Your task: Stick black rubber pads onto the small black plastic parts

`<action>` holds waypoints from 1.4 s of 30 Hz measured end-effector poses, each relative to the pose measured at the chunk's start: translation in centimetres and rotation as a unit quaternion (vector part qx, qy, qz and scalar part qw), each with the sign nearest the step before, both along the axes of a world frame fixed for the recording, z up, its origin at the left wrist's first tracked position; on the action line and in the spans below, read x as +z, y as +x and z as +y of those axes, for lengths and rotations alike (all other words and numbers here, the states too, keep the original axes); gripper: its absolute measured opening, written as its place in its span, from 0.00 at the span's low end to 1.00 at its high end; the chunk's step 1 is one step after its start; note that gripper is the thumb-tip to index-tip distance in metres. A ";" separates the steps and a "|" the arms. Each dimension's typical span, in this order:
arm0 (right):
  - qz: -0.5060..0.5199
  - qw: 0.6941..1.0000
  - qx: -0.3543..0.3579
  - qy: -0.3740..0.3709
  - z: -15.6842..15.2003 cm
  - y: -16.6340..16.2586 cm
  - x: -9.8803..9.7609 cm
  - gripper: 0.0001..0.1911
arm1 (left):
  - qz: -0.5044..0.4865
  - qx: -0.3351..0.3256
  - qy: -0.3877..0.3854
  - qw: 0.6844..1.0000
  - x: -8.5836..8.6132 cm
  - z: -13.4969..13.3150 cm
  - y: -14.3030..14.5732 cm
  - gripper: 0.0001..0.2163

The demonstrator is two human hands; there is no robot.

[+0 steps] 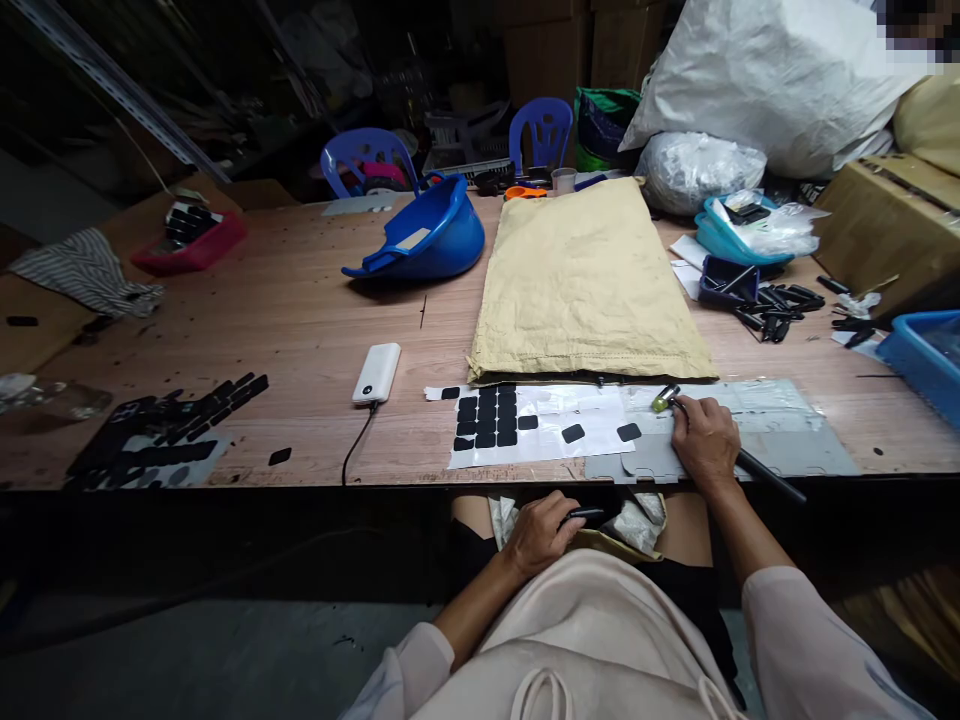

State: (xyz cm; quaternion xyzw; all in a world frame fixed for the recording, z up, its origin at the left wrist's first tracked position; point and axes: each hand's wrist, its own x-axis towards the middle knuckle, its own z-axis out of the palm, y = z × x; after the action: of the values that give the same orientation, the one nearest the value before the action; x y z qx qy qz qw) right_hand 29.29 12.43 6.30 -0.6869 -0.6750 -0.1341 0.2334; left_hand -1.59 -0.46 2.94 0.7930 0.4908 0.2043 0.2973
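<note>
The person sits at the wooden table [300, 300], and the work in hand is placing black pads on a white sheet [540, 425] that lies at the near edge. A dense block of pads [487, 418] already fills the left part of the sheet; I count about fourteen there, in three close columns, though the view is too small to be sure. One more pad [527, 422] touches the right side of the block, and two single pads [573, 433] lie apart further right, the other one [628, 432] near the grey sheet [780, 440]. A separate pad [450, 393] sits on a small white strip at the upper left. So I judge the sheet as roughly one third covered, and the right part is bare.

The right hand [703, 440] rests on the grey sheet, its fingers closed around a long black tool [765, 477] with a yellowish tip [661, 402] (the tip points toward the white sheet). The left hand [541, 535] is below the table edge, over the lap, with fingers pinched on a small black piece [583, 516], probably the following pad.

On the table there is also one white power bank [377, 372], one tan sack [585, 280], one blue basin [431, 240], and a pile of black strips [180, 420] at the left.
</note>
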 end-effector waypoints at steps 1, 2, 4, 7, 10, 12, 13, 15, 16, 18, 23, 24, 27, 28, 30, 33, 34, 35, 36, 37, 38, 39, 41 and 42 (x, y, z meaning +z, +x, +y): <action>-0.001 1.000 0.000 0.001 0.0 0.0 0.0 0.14 | 0.047 0.031 -0.040 0.998 -0.3 -0.1 0.0 0.13; -0.002 1.000 0.000 0.001 0.0 0.0 0.0 0.14 | 0.096 0.058 -0.082 0.990 -0.4 0.0 0.0 0.13; -0.002 1.000 -0.001 0.003 0.0 0.0 0.0 0.14 | 0.164 0.086 -0.151 0.971 0.0 0.3 0.3 0.14; -0.005 1.000 0.001 0.005 0.0 0.0 -0.1 0.14 | 0.118 0.043 -0.179 0.976 1.9 1.2 0.6 0.12; -0.014 1.000 0.001 0.009 0.0 0.0 -0.1 0.14 | -0.005 0.019 -0.140 0.990 4.8 3.5 0.7 0.10; -0.018 1.000 0.001 0.010 0.0 0.1 -0.2 0.14 | -0.035 0.066 -0.087 0.993 6.6 6.4 0.4 0.11; -0.018 1.000 0.001 0.010 0.0 0.1 -0.2 0.14 | -0.021 0.102 -0.055 0.993 7.4 8.2 0.2 0.11; -0.016 1.000 0.001 0.007 0.0 0.1 -0.2 0.14 | 0.039 0.172 -0.006 0.984 8.6 12.0 -0.5 0.11; -0.015 1.000 0.001 0.005 0.0 0.1 -0.2 0.14 | 0.069 0.192 0.001 0.979 9.0 13.7 -0.8 0.12; -0.014 1.000 0.002 0.005 0.0 0.1 -0.3 0.14 | 0.113 0.197 0.020 0.974 9.4 16.7 -1.4 0.15; -0.018 1.000 -0.002 0.006 0.0 0.0 -0.3 0.13 | 0.182 0.173 0.058 0.966 9.1 20.4 -1.9 0.14; -0.020 1.000 -0.003 0.005 0.0 0.0 -0.3 0.13 | 0.189 0.170 0.059 0.965 8.9 20.7 -1.7 0.13; -0.018 1.000 -0.005 -0.001 -0.1 -0.1 -0.2 0.13 | 0.200 0.162 0.066 0.964 8.8 21.3 -1.2 0.13; -0.016 1.000 -0.006 -0.003 -0.1 -0.2 -0.2 0.13 | 0.202 0.159 0.070 0.964 8.7 21.3 -1.0 0.12; -0.011 1.000 -0.005 -0.006 -0.1 -0.2 0.0 0.13 | 0.204 0.154 0.081 0.963 8.7 21.3 -0.8 0.10; -0.003 1.000 0.000 -0.009 -0.2 -0.3 0.2 0.14 | 0.200 0.140 0.101 0.964 8.8 20.7 -1.0 0.06; -0.001 1.000 -0.001 -0.010 -0.2 -0.3 0.2 0.14 | 0.196 0.136 0.107 0.965 8.8 20.3 -1.2 0.05; 0.001 1.000 -0.002 -0.012 -0.2 -0.4 0.3 0.14 | 0.189 0.132 0.113 0.967 8.8 19.9 -1.4 0.05; 0.003 1.000 -0.003 -0.013 -0.2 -0.4 0.3 0.14 | 0.180 0.131 0.115 0.968 8.8 19.3 -1.6 0.04; 0.004 1.000 -0.004 -0.014 -0.2 -0.5 0.4 0.14 | 0.171 0.131 0.114 0.970 8.8 18.7 -1.7 0.04; 0.006 1.000 -0.004 -0.015 -0.2 -0.5 0.4 0.14 | 0.160 0.131 0.111 0.972 8.8 18.0 -1.7 0.04; 0.007 1.000 -0.005 -0.015 -0.2 -0.5 0.4 0.14 | 0.149 0.130 0.105 0.975 8.8 17.2 -1.6 0.04; 0.007 1.000 -0.005 -0.015 -0.2 -0.5 0.4 0.14 | 0.119 0.117 0.086 0.982 8.6 15.7 -1.1 0.05; 0.007 1.000 -0.005 -0.014 -0.2 -0.5 0.4 0.14 | 0.102 0.108 0.074 0.986 8.5 15.0 -0.6 0.05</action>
State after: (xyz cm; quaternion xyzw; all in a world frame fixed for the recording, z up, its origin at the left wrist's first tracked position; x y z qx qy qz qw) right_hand 28.79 12.22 6.73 -0.6946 -0.6717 -0.1212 0.2274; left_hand -2.22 14.51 11.40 0.7721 0.5847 0.1889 0.1624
